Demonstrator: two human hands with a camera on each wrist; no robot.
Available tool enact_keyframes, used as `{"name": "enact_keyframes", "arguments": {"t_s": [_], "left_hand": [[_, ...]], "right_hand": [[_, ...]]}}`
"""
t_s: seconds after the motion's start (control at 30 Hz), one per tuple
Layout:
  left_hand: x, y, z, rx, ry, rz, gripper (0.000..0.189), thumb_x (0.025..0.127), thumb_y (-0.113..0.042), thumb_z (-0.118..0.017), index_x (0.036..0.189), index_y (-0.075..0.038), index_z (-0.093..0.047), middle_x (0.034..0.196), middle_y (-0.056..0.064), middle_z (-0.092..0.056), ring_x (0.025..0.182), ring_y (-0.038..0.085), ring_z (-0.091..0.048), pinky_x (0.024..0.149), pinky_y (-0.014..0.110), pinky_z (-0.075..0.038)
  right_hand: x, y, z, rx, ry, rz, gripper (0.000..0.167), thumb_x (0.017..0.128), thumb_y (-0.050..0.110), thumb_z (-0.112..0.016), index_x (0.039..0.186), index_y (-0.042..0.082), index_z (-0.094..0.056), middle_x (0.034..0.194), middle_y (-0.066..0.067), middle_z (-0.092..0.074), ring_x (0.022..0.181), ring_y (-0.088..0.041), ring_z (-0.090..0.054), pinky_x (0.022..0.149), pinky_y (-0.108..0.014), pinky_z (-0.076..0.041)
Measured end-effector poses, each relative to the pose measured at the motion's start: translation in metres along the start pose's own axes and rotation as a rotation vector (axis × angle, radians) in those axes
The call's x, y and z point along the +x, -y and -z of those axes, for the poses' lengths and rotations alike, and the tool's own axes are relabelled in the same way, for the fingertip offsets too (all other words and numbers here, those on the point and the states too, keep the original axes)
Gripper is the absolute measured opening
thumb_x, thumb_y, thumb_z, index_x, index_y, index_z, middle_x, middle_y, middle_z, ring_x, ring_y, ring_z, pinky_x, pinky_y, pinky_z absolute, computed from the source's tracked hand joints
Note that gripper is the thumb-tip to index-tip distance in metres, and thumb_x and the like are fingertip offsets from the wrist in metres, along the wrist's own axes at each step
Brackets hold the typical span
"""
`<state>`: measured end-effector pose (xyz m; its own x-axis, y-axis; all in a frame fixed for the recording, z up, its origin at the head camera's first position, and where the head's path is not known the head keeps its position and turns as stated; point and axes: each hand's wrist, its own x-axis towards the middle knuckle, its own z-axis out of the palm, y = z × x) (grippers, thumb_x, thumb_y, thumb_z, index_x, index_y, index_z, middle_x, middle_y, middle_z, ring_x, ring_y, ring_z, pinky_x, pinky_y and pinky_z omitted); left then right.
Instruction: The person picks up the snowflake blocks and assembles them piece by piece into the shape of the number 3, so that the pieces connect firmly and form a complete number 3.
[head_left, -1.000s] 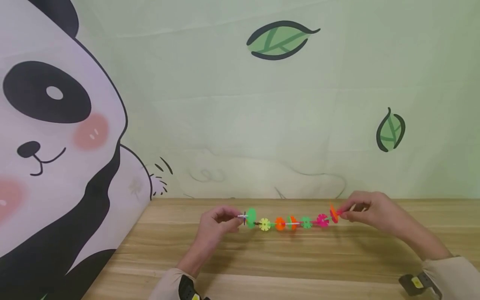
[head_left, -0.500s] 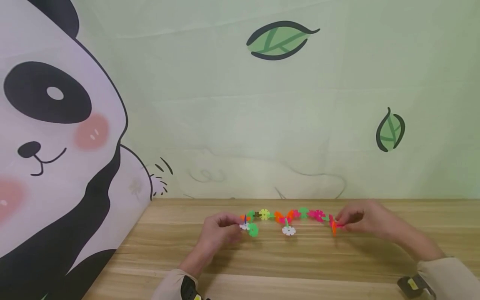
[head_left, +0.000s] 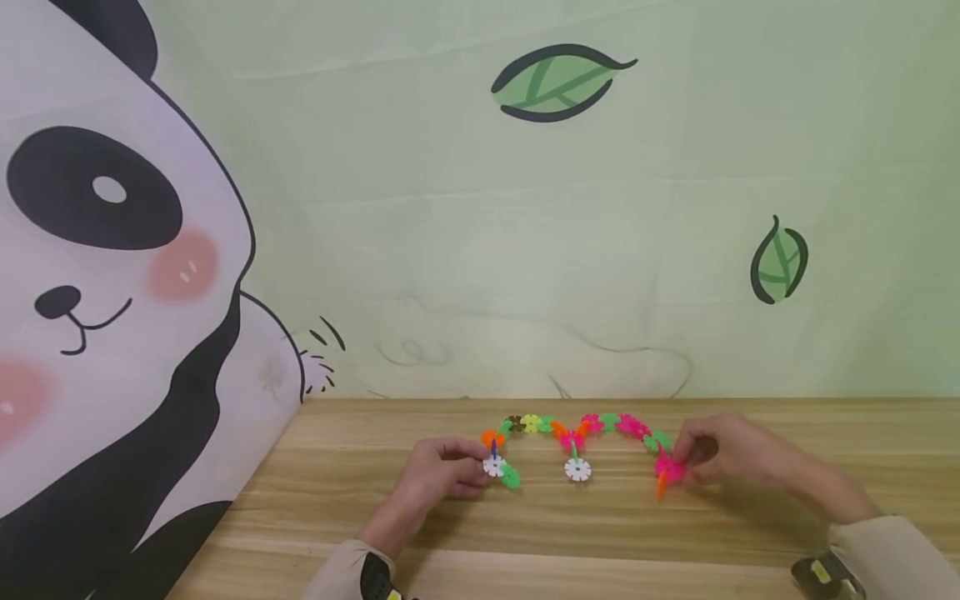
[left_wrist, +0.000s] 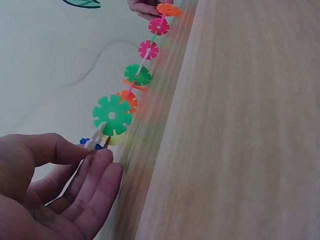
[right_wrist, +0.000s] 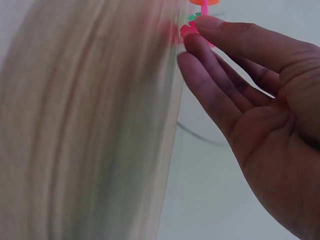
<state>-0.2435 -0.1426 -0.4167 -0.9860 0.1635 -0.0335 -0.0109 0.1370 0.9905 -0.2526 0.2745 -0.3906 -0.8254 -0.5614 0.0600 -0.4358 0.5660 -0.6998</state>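
A chain of notched plastic snowflake discs (head_left: 531,423), in pink, green, orange, yellow and brown, arches above the wooden table between both hands. My left hand (head_left: 442,473) pinches a white disc (head_left: 492,467) at the chain's left end, beside a green disc (head_left: 511,476). At the other end, my right hand (head_left: 735,457) pinches a pink disc (head_left: 667,468), under which an orange disc (head_left: 662,485) sticks out. From the arch's middle hangs another white disc (head_left: 577,470). In the left wrist view, a large green disc (left_wrist: 112,115) stands just beyond the fingertips.
The wooden table (head_left: 480,554) spreads under both hands. Behind it hangs a pale green cloth (head_left: 420,208) with printed leaves, and a large printed panda (head_left: 142,275) fills the left side.
The chain has turned from a nearly straight line into an arch, its ends lower and nearer. Both hands have come down slightly, and the middle white disc has swung into view.
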Motion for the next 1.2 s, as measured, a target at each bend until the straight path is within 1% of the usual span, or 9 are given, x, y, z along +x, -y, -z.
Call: {"name": "enact_keyframes", "arguments": {"t_s": [0.27, 0.43, 0.57, 0.67, 0.8, 0.9, 1.0, 1.1, 1.2], "left_hand": [[-0.002, 0.0, 0.001, 0.052, -0.003, 0.011, 0.024, 0.089, 0.009, -0.071, 0.112, 0.01, -0.073, 0.099, 0.012, -0.075, 0.08, 0.022, -0.073, 0.075, 0.037, -0.066], [-0.004, -0.001, 0.001, 0.056, -0.064, -0.003, 0.023, 0.086, 0.009, -0.073, 0.109, 0.011, -0.073, 0.094, 0.011, -0.074, 0.074, 0.02, -0.071, 0.068, 0.036, -0.066], [-0.006, -0.008, -0.001, 0.132, -0.134, -0.059, 0.019, 0.088, -0.002, -0.079, 0.105, 0.005, -0.075, 0.091, 0.008, -0.072, 0.071, 0.017, -0.066, 0.063, 0.032, -0.062], [-0.008, -0.015, -0.007, 0.231, -0.134, -0.127, 0.016, 0.088, -0.008, -0.084, 0.099, 0.0, -0.076, 0.089, 0.006, -0.071, 0.069, 0.016, -0.065, 0.06, 0.031, -0.061], [-0.012, -0.023, -0.021, 0.335, -0.113, -0.171, 0.017, 0.082, -0.01, -0.089, 0.09, -0.004, -0.075, 0.081, 0.003, -0.069, 0.066, 0.015, -0.063, 0.057, 0.03, -0.057], [-0.013, -0.026, -0.032, 0.425, -0.13, -0.148, 0.024, 0.078, -0.014, -0.094, 0.089, -0.007, -0.073, 0.079, 0.001, -0.067, 0.066, 0.015, -0.061, 0.057, 0.028, -0.052], [-0.012, -0.024, -0.037, 0.504, -0.164, -0.091, 0.033, 0.074, -0.019, -0.097, 0.091, -0.009, -0.071, 0.081, 0.001, -0.064, 0.07, 0.017, -0.058, 0.06, 0.03, -0.049], [-0.011, -0.02, -0.036, 0.557, -0.203, -0.059, 0.038, 0.072, -0.022, -0.098, 0.092, -0.009, -0.068, 0.082, 0.001, -0.062, 0.073, 0.018, -0.057, 0.063, 0.031, -0.048], [-0.01, -0.016, -0.031, 0.551, -0.211, -0.065, 0.034, 0.073, -0.018, -0.096, 0.091, -0.008, -0.069, 0.081, 0.002, -0.063, 0.071, 0.018, -0.057, 0.062, 0.031, -0.049]], "right_hand": [[0.0, 0.0, 0.001, 0.047, 0.031, -0.01, 0.016, 0.087, -0.001, -0.081, 0.099, 0.005, -0.072, 0.096, -0.005, -0.074, 0.084, -0.013, -0.066, 0.071, -0.026, -0.059], [0.003, 0.003, 0.004, -0.017, -0.048, -0.055, 0.009, 0.096, 0.005, -0.074, 0.105, 0.004, -0.072, 0.101, -0.004, -0.072, 0.09, -0.016, -0.063, 0.075, -0.026, -0.056], [0.014, 0.006, 0.004, -0.062, -0.147, -0.063, 0.016, 0.101, 0.007, -0.069, 0.113, -0.002, -0.072, 0.106, -0.006, -0.073, 0.095, -0.02, -0.064, 0.078, -0.03, -0.058], [0.028, 0.009, 0.004, -0.083, -0.183, -0.058, 0.021, 0.103, 0.009, -0.067, 0.119, -0.004, -0.072, 0.11, -0.01, -0.073, 0.098, -0.025, -0.066, 0.082, -0.037, -0.06], [0.049, 0.011, 0.005, -0.074, -0.171, -0.051, 0.026, 0.104, 0.01, -0.065, 0.123, -0.008, -0.07, 0.115, -0.017, -0.073, 0.103, -0.03, -0.067, 0.086, -0.044, -0.062], [0.061, 0.011, 0.004, -0.051, -0.129, -0.076, 0.028, 0.104, 0.011, -0.063, 0.123, -0.008, -0.069, 0.117, -0.018, -0.072, 0.104, -0.031, -0.067, 0.087, -0.047, -0.062], [0.07, 0.01, 0.001, -0.056, -0.097, -0.098, 0.027, 0.103, 0.012, -0.065, 0.121, -0.007, -0.071, 0.116, -0.016, -0.072, 0.105, -0.03, -0.066, 0.09, -0.05, -0.06], [0.075, 0.01, -0.004, -0.078, -0.081, -0.105, 0.024, 0.102, 0.013, -0.068, 0.117, -0.006, -0.072, 0.111, -0.013, -0.072, 0.104, -0.03, -0.064, 0.092, -0.053, -0.058], [0.077, 0.01, -0.007, -0.08, -0.07, -0.124, 0.023, 0.101, 0.013, -0.07, 0.115, -0.005, -0.072, 0.109, -0.01, -0.072, 0.1, -0.027, -0.064, 0.09, -0.05, -0.059]]}}
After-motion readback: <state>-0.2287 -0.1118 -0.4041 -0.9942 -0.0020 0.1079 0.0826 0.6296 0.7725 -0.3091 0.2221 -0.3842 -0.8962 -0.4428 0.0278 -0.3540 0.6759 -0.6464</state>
